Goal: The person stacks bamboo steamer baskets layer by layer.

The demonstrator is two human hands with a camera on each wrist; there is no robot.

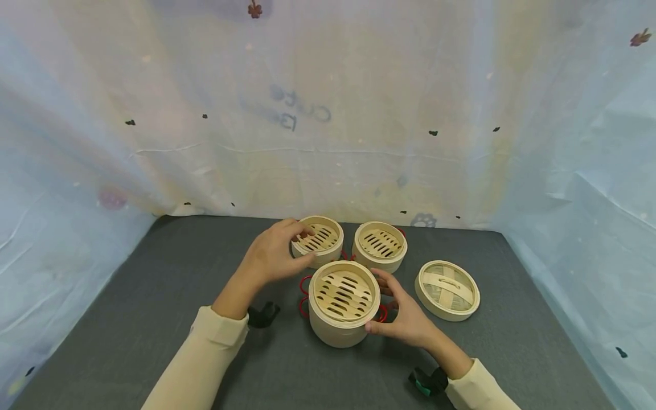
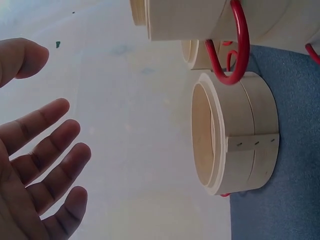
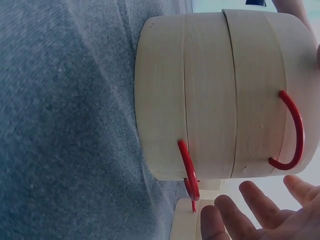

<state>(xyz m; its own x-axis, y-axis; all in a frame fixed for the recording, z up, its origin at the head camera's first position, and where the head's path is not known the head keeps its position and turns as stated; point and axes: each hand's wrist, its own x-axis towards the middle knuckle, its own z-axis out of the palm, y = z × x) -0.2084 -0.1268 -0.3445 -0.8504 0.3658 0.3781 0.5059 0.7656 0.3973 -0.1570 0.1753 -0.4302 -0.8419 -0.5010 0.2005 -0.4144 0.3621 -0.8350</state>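
A stack of bamboo steamer baskets (image 1: 335, 333), topped by a slatted base, stands mid-table with red loop handles (image 3: 298, 130) at its sides. Around its right side my right hand (image 1: 405, 316) is held with spread, slightly bent fingers; in the right wrist view, a small gap shows between the fingertips (image 3: 250, 192) and the stack. My left hand (image 1: 277, 253) hovers up and left of the stack, beside the back left steamer basket (image 1: 318, 239). Its fingers are loosely spread and hold nothing in the left wrist view (image 2: 45, 165).
Another steamer basket (image 1: 380, 245) sits at the back right, next to the back left one. Farther right lies a round woven steamer lid (image 1: 447, 289). All rest on a dark grey table (image 1: 154, 319), with pale plastic sheeting (image 1: 328, 171) hanging behind and at both sides.
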